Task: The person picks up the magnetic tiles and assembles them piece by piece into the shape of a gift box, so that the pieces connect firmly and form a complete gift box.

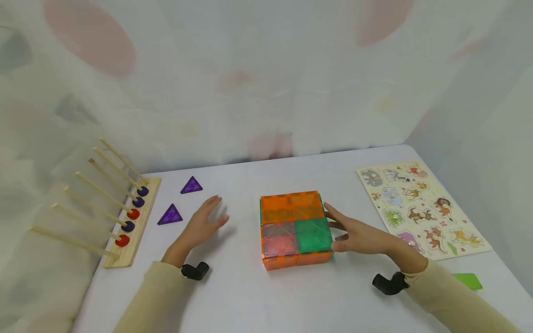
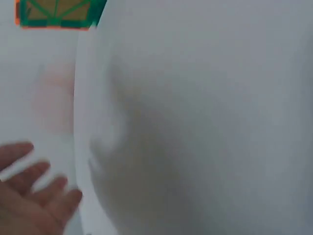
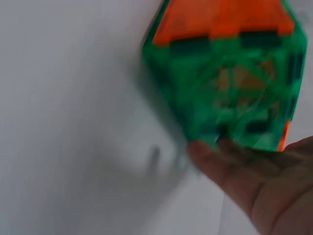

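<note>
A low box of see-through magnetic tiles [image 1: 290, 261] stands mid-table. Orange tiles [image 1: 289, 208] cover the back of its top, with a reddish tile [image 1: 280, 240] and a green tile [image 1: 313, 235] along the front. Beside its right wall is my right hand [image 1: 362, 236], thumb and fingers spread, fingertips right at the green side [image 3: 230, 98] in the right wrist view. My left hand [image 1: 204, 227] hovers left of the box, apart from it, fingers loosely extended and holding nothing. Two purple triangle tiles [image 1: 192, 185] lie on the table beyond that hand.
On the left is a wooden peg stand [image 1: 139, 231] with tall sticks and red and dark blue beads. An animal puzzle board [image 1: 420, 208] lies at the right, near a bright green piece [image 1: 468, 280] partly behind the right sleeve. A patterned cloth backs the table [image 1: 258, 300].
</note>
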A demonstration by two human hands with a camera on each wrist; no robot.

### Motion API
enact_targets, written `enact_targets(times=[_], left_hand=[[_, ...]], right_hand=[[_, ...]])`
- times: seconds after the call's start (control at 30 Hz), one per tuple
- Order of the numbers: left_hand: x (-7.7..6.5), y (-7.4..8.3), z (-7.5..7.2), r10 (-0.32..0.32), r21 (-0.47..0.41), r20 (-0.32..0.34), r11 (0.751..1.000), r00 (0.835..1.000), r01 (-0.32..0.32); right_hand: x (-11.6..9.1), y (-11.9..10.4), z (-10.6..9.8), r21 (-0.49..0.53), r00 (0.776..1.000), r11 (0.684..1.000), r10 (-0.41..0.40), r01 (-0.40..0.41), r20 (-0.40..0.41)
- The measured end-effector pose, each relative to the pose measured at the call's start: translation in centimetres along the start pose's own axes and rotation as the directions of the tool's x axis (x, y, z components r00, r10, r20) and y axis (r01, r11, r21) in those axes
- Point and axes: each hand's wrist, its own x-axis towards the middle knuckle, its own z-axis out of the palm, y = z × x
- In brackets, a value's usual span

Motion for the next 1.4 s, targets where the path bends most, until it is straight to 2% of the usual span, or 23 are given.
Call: enact_targets(times=[0.03,0.1,0.2,0.3,0.4,0.47,0.6,0.7,0.8,0.87,0.97,1.03,1.07,1.13,1.23,1.33,1.4], left_hand=[[0.7,0.4,0.7,0.041,-0.07,0.036,0.997,0.999,-0.038],[2.1,1.1,1.9,0.121,-0.2,0.108,0.975,0.987,-0.098],[3.7,2.0,3.5,0.203,-0.348,0.188,0.929,0.961,-0.128],[4.4,2.5,4.7,0.217,-0.413,0.235,0.905,0.948,-0.105],[4.3,2.9,5.5,0.197,-0.423,0.266,0.903,0.944,-0.069],[3.8,2.9,5.7,0.173,-0.426,0.269,0.904,0.947,-0.044],[2.6,2.8,5.5,0.167,-0.414,0.253,0.909,0.953,-0.049],[1.4,2.5,5.1,0.186,-0.411,0.243,0.909,0.952,-0.073],[-0.4,2.4,4.8,0.207,-0.421,0.236,0.903,0.95,-0.092],[-1.9,2.7,4.7,0.222,-0.415,0.232,0.903,0.947,-0.11],[-4.1,3.5,4.7,0.226,-0.383,0.257,0.917,0.94,-0.116],[-5.5,4.2,4.8,0.229,-0.358,0.3,0.927,0.926,-0.113],[-6.2,4.5,4.9,0.229,-0.348,0.33,0.931,0.916,-0.108],[-7.4,5.1,5.1,0.234,-0.359,0.391,0.929,0.89,-0.086],[-9.1,5.8,5.8,0.29,-0.418,0.45,0.904,0.845,-0.088],[-10.2,6.2,6.6,0.358,-0.483,0.458,0.869,0.813,-0.11],[-10.5,6.4,6.9,0.389,-0.51,0.454,0.851,0.801,-0.124]], right_hand=[[-0.3,0.1,0.5,0.027,1.0,1.0,0.011,-0.01,-0.007],[-0.8,0.4,1.6,0.068,0.999,0.997,0.035,-0.032,-0.042],[-0.9,0.9,3.1,0.089,0.992,0.995,0.058,-0.048,-0.111],[-0.6,1.2,4.3,0.1,0.982,0.993,0.078,-0.062,-0.174],[-0.6,1.4,4.8,0.092,0.973,0.994,0.084,-0.066,-0.214],[-0.4,1.5,4.9,0.091,0.974,0.994,0.077,-0.058,-0.214],[0.0,1.8,4.4,0.076,0.977,0.997,0.045,-0.03,-0.207],[0.4,2.0,3.5,0.042,0.974,0.999,0.01,0.0,-0.227],[0.9,2.4,2.7,-0.004,0.959,1.0,-0.009,0.008,-0.282],[1.2,2.4,2.4,-0.045,0.938,0.999,0.003,-0.02,-0.347],[1.5,2.1,2.4,-0.083,0.877,0.987,0.08,-0.135,-0.473],[1.8,1.8,2.6,-0.038,0.84,0.98,0.147,-0.195,-0.523],[1.9,1.6,2.7,0.006,0.829,0.978,0.18,-0.209,-0.529],[2.1,1.3,3.0,0.118,0.836,0.975,0.223,-0.189,-0.501],[2.2,0.9,3.5,0.313,0.888,0.942,0.242,-0.119,-0.39],[2.3,0.7,4.1,0.431,0.929,0.899,0.224,-0.079,-0.296],[2.4,0.8,4.4,0.482,0.942,0.873,0.215,-0.068,-0.256]])
